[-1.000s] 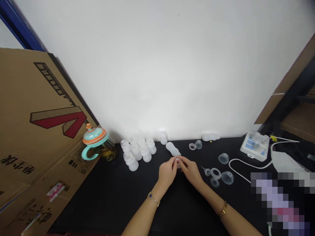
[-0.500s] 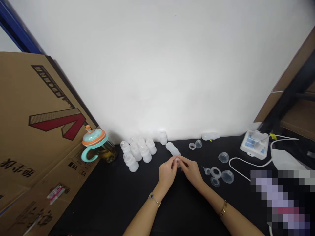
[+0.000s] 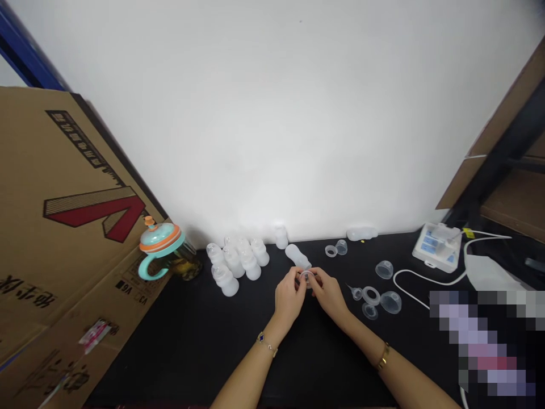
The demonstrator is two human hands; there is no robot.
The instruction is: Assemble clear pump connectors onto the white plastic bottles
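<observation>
My left hand (image 3: 290, 291) and my right hand (image 3: 327, 291) meet over the black table, fingers closed around a small clear bottle collar (image 3: 307, 278) with a ring-shaped rim. Their thumbs press at its middle; what lies inside the ring is partly hidden. Just beyond the fingertips a white baby bottle body (image 3: 297, 256) lies on its side. Off to the right of my right hand lie a translucent ring (image 3: 370, 295), a bottle nipple (image 3: 356, 293), a round clear disc-like piece (image 3: 370, 311) and a clear dome cap (image 3: 390, 302).
Several capped white baby bottles (image 3: 233, 261) stand at the left, beside a teal-lidded jug (image 3: 160, 250) and a cardboard box (image 3: 85, 238). Another bottle (image 3: 281, 237) stands by the wall, and one (image 3: 361, 233) lies farther right. A white cable (image 3: 419, 275) runs near a white case (image 3: 437, 248).
Both hands still hold the clear collar; its ring shows more plainly now, with the fingers slightly shifted around it. The whole view has moved a little.
</observation>
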